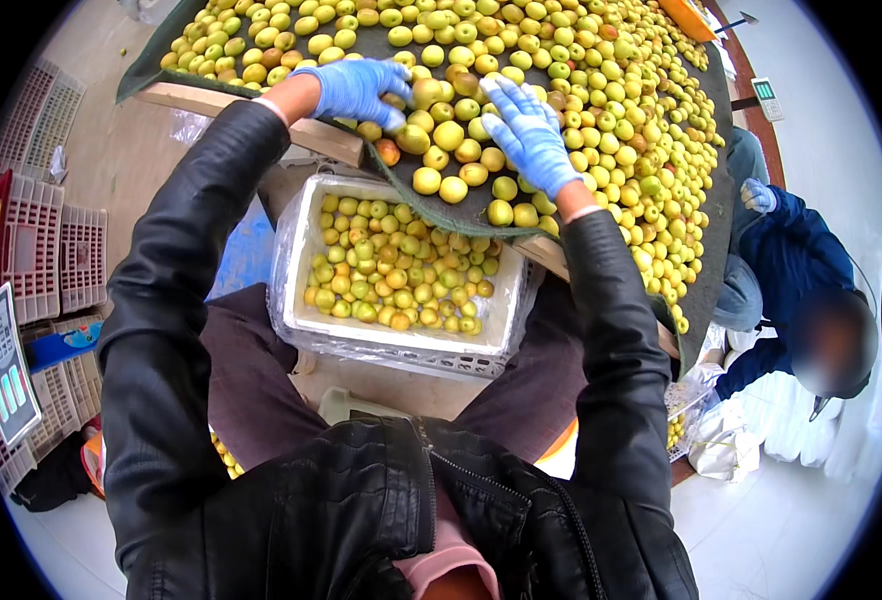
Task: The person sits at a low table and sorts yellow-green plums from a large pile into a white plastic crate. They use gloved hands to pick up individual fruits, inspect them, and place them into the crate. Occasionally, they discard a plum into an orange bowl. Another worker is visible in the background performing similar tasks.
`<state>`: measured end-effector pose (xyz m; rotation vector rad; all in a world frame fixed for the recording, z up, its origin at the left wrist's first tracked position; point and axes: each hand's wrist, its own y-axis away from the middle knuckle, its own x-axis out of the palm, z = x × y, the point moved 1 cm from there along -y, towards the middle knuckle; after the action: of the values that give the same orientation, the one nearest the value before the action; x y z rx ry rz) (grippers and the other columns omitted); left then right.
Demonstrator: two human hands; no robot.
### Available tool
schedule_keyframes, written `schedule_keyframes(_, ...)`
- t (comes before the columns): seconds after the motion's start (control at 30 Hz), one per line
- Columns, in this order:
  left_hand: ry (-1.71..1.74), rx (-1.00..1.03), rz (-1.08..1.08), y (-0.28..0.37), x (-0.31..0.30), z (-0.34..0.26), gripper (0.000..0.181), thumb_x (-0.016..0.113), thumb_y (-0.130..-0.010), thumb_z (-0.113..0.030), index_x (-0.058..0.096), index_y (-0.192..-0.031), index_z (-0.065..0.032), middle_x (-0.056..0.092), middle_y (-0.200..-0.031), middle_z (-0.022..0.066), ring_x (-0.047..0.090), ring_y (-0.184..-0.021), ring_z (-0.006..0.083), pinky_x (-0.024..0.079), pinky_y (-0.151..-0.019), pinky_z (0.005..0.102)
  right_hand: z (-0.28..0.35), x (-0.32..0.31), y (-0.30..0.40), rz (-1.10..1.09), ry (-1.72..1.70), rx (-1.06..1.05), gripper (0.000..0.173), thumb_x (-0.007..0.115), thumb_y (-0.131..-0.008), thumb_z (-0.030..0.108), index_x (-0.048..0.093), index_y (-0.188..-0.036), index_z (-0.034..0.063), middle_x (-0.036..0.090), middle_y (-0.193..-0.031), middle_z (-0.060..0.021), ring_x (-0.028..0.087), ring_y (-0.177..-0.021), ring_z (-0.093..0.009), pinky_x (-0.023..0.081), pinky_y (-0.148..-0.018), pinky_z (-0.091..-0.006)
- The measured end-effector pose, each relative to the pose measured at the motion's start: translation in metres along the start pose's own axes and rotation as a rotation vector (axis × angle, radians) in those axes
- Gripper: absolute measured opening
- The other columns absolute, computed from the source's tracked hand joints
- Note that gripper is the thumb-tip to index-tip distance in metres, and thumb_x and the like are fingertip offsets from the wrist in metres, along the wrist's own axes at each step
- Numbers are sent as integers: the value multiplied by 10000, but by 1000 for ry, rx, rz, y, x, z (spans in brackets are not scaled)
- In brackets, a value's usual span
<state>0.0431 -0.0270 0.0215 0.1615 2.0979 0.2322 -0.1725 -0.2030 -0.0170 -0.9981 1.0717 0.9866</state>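
Note:
Small yellow-green fruits, apparently jujubes, lie loose over a sorting table lined with dark netted cloth. My left hand, in a blue knit glove, rests at the near edge with fingers apart, curved beside a few fruits. Across a loose cluster from it, my right hand, gloved alike, lies palm down with fingers spread on the fruits. Neither hand clearly grips one. Below the cloth's sagging edge, between my knees, a white foam box holds many of the same fruits. Clear plastic film wraps its outside.
Wooden rails edge the table. Plastic crates and a digital scale display stand at left. At right sits a co-worker in a dark blue jacket, near another display and a white bag.

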Motion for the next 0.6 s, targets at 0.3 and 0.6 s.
schedule_keyframes(0.3,-360,-168,4,5,45,-25,846,414,-850,-690,192,-1492,-185,69,-1559,126,53,-1434,344,153,-1130,526,44,18,8,2,156,-66,677,485,-897,466,289,-1442,114,353,-1457,-97,294,-1370,-279,194,-1097,-488)
schedule_keyframes(0.6,-266,-284,-205,14,41,-4,617,475,-877,-582,400,-1405,-271,301,-1486,91,444,-1252,350,396,-1002,458,25,4,40,66,148,61,542,457,-917,481,372,-1412,278,363,-1452,-84,337,-1330,-329,264,-1066,-510)
